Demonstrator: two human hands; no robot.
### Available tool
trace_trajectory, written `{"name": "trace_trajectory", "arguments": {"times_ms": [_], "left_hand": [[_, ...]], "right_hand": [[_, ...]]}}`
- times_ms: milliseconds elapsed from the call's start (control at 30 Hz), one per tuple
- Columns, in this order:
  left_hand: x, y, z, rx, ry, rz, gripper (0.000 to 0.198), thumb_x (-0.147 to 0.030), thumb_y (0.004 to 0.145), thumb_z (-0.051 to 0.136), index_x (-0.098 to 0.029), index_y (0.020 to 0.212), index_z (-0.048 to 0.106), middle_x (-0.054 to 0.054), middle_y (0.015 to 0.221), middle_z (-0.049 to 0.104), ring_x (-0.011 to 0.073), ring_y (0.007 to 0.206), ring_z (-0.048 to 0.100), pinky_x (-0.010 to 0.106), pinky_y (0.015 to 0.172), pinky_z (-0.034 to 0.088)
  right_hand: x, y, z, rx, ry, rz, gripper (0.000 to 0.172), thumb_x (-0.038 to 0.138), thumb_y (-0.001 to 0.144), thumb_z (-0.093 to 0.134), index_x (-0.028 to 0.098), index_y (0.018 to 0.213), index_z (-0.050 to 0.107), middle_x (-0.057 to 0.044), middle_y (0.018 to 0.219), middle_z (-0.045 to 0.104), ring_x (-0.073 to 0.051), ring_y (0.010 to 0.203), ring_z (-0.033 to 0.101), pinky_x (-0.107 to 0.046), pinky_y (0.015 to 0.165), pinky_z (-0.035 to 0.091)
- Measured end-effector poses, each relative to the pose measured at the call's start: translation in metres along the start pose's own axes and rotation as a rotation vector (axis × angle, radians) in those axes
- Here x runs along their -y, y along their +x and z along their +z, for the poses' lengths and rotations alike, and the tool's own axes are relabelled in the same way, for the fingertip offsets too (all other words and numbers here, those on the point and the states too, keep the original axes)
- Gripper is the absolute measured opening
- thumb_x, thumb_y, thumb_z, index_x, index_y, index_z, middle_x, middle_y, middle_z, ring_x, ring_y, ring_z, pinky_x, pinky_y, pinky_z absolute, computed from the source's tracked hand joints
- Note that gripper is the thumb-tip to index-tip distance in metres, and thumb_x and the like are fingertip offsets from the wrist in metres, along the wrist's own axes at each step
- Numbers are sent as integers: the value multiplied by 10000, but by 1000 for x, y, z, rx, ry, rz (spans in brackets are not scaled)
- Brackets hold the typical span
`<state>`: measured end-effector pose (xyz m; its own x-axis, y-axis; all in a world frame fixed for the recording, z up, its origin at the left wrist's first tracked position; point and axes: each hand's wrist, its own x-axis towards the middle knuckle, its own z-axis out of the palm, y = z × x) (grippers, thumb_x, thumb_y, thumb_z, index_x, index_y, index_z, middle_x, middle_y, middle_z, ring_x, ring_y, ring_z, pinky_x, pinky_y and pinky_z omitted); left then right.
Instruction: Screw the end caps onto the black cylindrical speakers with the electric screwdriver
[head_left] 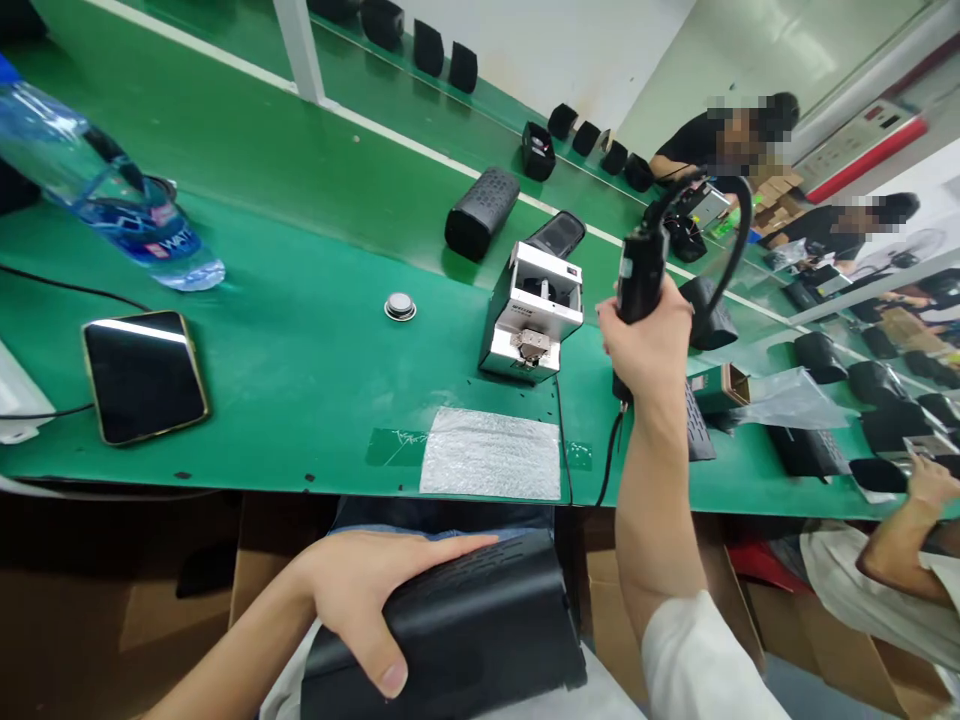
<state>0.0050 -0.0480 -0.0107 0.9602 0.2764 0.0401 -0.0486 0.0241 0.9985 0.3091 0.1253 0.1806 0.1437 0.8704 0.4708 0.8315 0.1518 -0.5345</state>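
Note:
My left hand [375, 590] grips a black speaker housing [465, 620] that rests on my lap below the bench edge, thumb on its near side and fingers flat along its top. My right hand [649, 345] is raised over the green bench and closed around a black electric screwdriver [640, 275], held upright with its cable looping over the top. The screwdriver is just right of a small white screw feeder box [534, 310]. A silver foam pad [491, 455] lies at the bench's front edge between my arms.
A phone [144, 375], a tipped water bottle [105, 195] and a small round metal part [400, 306] sit at left. Black speaker housings [481, 212] lie along the green bench [300, 250]. Another person's arm [900, 540] reaches in at right; people work in the far background.

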Motion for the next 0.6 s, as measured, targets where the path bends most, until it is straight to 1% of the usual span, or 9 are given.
{"name": "trace_trajectory", "arguments": {"times_ms": [67, 133, 233, 333, 400, 433, 500, 567, 600], "left_hand": [[-3, 0, 0, 18, -25, -10, 1514, -707, 603, 1039, -327, 1833, 243, 108, 1692, 633, 469, 1396, 721, 514, 1211, 575], [-4, -3, 2, 25, -76, -29, 1518, -709, 611, 1037, -325, 1836, 227, 106, 1737, 583, 471, 1455, 676, 525, 1259, 530], [-6, -8, 4, 4, -189, -67, 1515, -689, 616, 1045, -306, 1835, 231, 110, 1809, 483, 480, 1572, 558, 549, 1349, 411], [-14, -8, 2, 4, -335, -59, 1464, -630, 657, 1046, -292, 1833, 243, 107, 1851, 407, 481, 1653, 446, 563, 1392, 322], [-24, -2, -4, 18, -438, -43, 1388, -585, 679, 1043, -298, 1819, 304, 91, 1843, 424, 481, 1657, 439, 555, 1382, 348], [-29, 2, -7, 20, -481, -41, 1341, -574, 682, 1038, -297, 1803, 356, 86, 1824, 458, 485, 1644, 457, 550, 1366, 382], [-40, 13, -15, 23, -537, -64, 1243, -594, 689, 1014, -280, 1758, 462, 92, 1760, 551, 494, 1598, 511, 543, 1312, 467], [-47, 25, -21, 47, -567, -104, 1188, -654, 703, 972, -251, 1724, 517, 107, 1670, 648, 489, 1528, 584, 536, 1243, 543], [-48, 31, -23, 67, -577, -122, 1179, -681, 711, 951, -241, 1718, 523, 109, 1631, 680, 480, 1497, 614, 529, 1213, 569]], "right_hand": [[1, 19, 1, -3, 86, 0, 198, 146, 810, 740, 206, 978, 654, -16, 852, 726, -149, 626, 587, -347, 633, 557], [0, 23, -7, 41, 158, 28, 250, 100, 784, 761, 184, 1008, 687, -37, 900, 779, -131, 575, 600, -328, 572, 567], [-2, -4, -39, 145, 270, 67, 336, 173, 819, 844, 179, 1140, 744, -69, 984, 826, -130, 566, 626, -286, 490, 556], [-7, -52, -81, 462, 378, 103, 466, 327, 798, 955, 203, 1222, 805, -86, 1030, 844, -141, 614, 638, -269, 499, 553], [-14, -86, -99, 754, 488, 156, 618, 384, 720, 1043, 222, 1278, 833, -106, 1130, 843, -122, 584, 601, -265, 494, 530], [-19, -101, -104, 878, 546, 176, 712, 405, 675, 1079, 238, 1322, 834, -124, 1236, 826, -137, 618, 637, -279, 526, 558], [-31, -129, -104, 1011, 640, 188, 893, 445, 603, 1121, 280, 1422, 808, -152, 1508, 716, -266, 917, 786, -362, 733, 674], [-45, -151, -98, 995, 717, 217, 1043, 477, 547, 1137, 308, 1504, 761, -151, 1643, 617, -408, 1309, 732, -453, 963, 685], [-51, -161, -95, 974, 755, 266, 1110, 488, 527, 1141, 313, 1544, 731, -157, 1626, 632, -431, 1352, 711, -468, 970, 684]]}}
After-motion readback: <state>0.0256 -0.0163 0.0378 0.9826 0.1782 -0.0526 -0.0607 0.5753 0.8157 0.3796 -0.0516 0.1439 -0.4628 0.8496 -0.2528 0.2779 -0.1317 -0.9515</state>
